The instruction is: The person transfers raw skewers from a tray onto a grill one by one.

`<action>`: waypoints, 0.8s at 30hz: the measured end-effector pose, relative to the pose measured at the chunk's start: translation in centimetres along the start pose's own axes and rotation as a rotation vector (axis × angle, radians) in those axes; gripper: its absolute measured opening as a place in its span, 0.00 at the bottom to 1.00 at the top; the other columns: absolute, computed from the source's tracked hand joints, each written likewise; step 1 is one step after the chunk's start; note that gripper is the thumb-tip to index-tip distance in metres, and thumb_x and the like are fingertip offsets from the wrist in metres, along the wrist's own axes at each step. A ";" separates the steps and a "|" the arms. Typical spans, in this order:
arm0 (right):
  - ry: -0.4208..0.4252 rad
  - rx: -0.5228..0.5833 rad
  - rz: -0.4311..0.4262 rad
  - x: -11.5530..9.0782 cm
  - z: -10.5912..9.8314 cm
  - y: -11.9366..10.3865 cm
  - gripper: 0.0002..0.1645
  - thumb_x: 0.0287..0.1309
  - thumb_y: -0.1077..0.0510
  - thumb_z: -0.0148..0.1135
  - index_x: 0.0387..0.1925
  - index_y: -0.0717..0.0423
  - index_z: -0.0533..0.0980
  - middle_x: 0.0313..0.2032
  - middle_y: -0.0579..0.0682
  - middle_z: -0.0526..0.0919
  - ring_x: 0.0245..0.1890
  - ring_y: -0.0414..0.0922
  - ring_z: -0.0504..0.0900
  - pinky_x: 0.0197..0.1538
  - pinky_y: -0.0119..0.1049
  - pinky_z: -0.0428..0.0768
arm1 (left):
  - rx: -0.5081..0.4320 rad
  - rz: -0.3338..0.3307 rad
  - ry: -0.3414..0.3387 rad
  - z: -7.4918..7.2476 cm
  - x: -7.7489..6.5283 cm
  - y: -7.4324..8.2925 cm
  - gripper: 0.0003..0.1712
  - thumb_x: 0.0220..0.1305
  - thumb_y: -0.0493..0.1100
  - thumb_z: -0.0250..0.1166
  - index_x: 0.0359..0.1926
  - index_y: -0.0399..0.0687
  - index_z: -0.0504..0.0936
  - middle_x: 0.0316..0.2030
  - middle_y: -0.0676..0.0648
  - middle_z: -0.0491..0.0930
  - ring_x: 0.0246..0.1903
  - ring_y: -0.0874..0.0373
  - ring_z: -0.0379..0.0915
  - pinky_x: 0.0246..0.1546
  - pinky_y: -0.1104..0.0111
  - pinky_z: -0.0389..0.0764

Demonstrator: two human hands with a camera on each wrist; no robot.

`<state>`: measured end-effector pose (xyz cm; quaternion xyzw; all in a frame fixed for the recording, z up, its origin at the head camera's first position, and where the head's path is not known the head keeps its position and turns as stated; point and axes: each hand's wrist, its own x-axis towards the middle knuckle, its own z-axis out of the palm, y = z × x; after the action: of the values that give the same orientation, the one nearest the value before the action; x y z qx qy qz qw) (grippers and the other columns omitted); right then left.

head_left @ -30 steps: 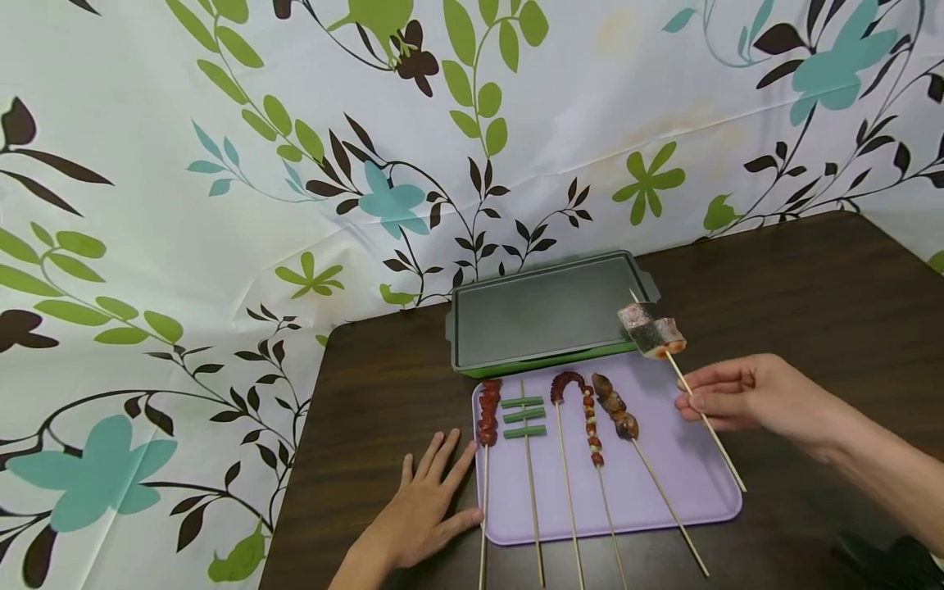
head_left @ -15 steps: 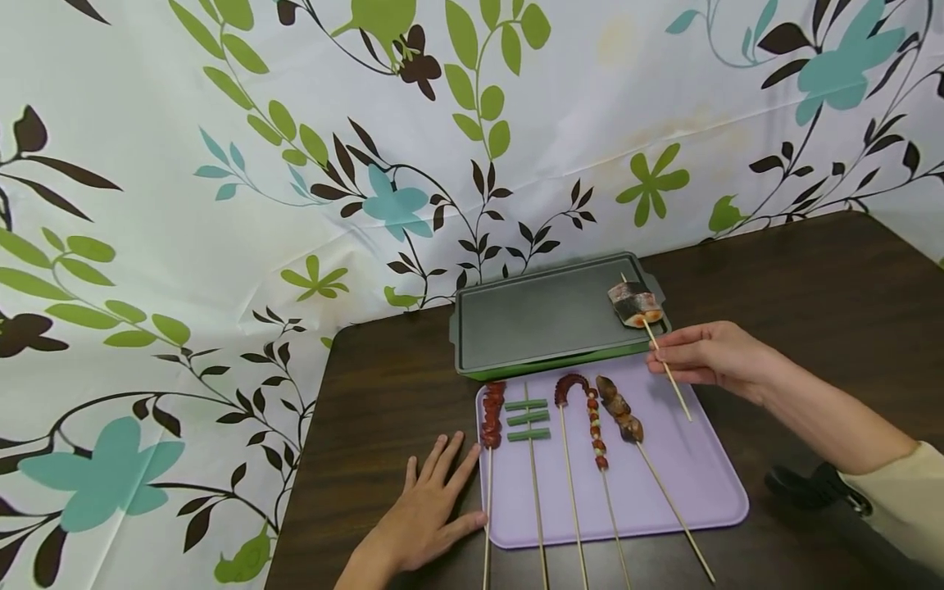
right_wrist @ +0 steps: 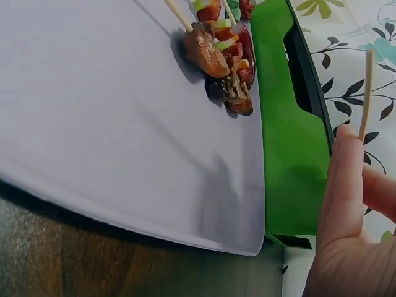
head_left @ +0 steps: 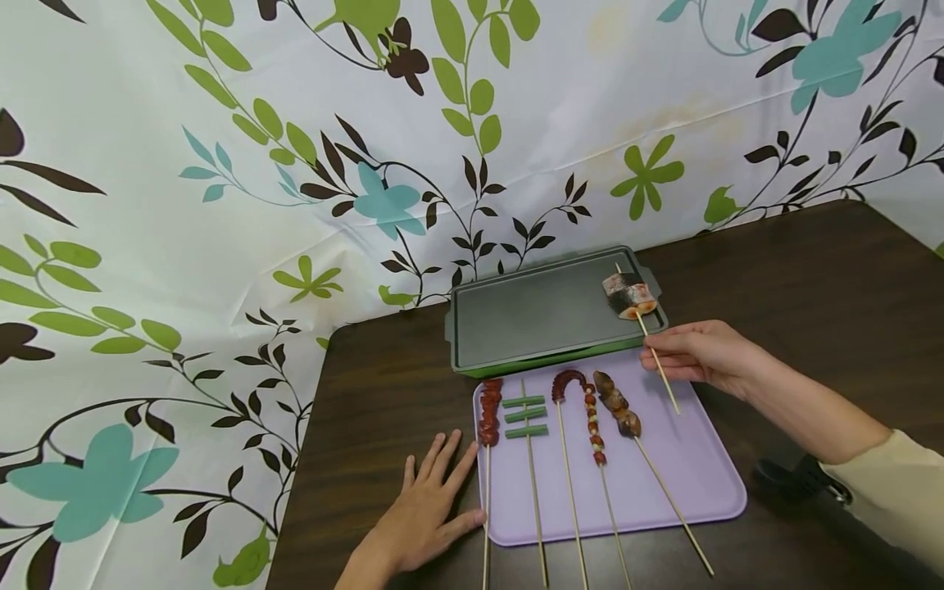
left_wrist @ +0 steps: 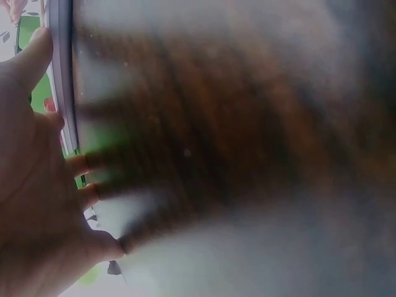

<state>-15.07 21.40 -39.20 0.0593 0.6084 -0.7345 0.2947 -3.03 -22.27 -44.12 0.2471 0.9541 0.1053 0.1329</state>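
In the head view my right hand (head_left: 701, 356) pinches the bare stick of a skewer with chunks of dark-skinned fish (head_left: 628, 297). The fish overlaps the right end of the grey griddle (head_left: 531, 311) in this view. Low in the right wrist view, that hand's fingers (right_wrist: 346, 185) hold the wooden stick (right_wrist: 367, 93); the fish is out of frame there. My left hand (head_left: 424, 508) lies with spread fingers on the dark table, its thumb at the left edge of the lilac tray (head_left: 693, 483). The left wrist view shows its palm side (left_wrist: 37, 167) beside the tray's rim.
Several skewers lie on the tray: red sausage-like pieces (head_left: 490, 414), green stalks (head_left: 525, 415), a curled tentacle (head_left: 566, 382), small red-and-pale pieces (head_left: 593, 426) and brown chunks (head_left: 617, 404). Their sticks overhang its near edge. A patterned cloth (head_left: 560, 106) hangs behind the griddle.
My right hand has carried the fish skewer left and away from me, from above the tray's back right corner to over the griddle's right end. My left hand stays in place.
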 end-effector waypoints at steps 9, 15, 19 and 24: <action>-0.047 0.014 0.027 0.0 0.1 0.2 0.09 0.64 0.60 0.59 0.34 0.53 0.86 0.34 0.53 0.87 0.36 0.43 0.87 0.39 0.33 0.82 | -0.003 -0.006 0.005 0.0 0.0 0.0 0.44 0.66 0.71 0.44 0.76 0.67 0.40 0.76 0.46 0.38 0.73 0.43 0.30 0.61 0.32 0.43; -0.046 0.006 0.000 0.1 0.0 0.0 0.08 0.63 0.61 0.60 0.35 0.55 0.85 0.34 0.53 0.87 0.36 0.43 0.87 0.38 0.33 0.82 | 0.009 -0.004 -0.003 0.0 0.1 0.0 0.44 0.66 0.72 0.44 0.76 0.66 0.39 0.76 0.46 0.38 0.73 0.42 0.30 0.61 0.32 0.43; -0.033 0.004 0.009 0.4 0.0 -0.1 0.08 0.63 0.60 0.60 0.33 0.55 0.85 0.33 0.52 0.87 0.35 0.42 0.87 0.38 0.33 0.82 | 0.005 -0.002 -0.001 0.0 0.0 0.0 0.44 0.66 0.72 0.44 0.76 0.66 0.40 0.76 0.46 0.38 0.73 0.42 0.30 0.61 0.32 0.43; -0.026 0.014 0.005 0.5 0.0 -0.2 0.08 0.63 0.61 0.61 0.34 0.56 0.85 0.33 0.52 0.87 0.34 0.42 0.87 0.38 0.33 0.82 | -0.008 -0.008 -0.008 -0.1 0.1 0.0 0.44 0.66 0.71 0.44 0.76 0.66 0.40 0.76 0.46 0.37 0.73 0.42 0.29 0.61 0.32 0.42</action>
<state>-15.55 21.28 -39.29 0.0533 0.5992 -0.7386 0.3043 -3.08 -22.22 -44.03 0.2433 0.9540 0.1074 0.1381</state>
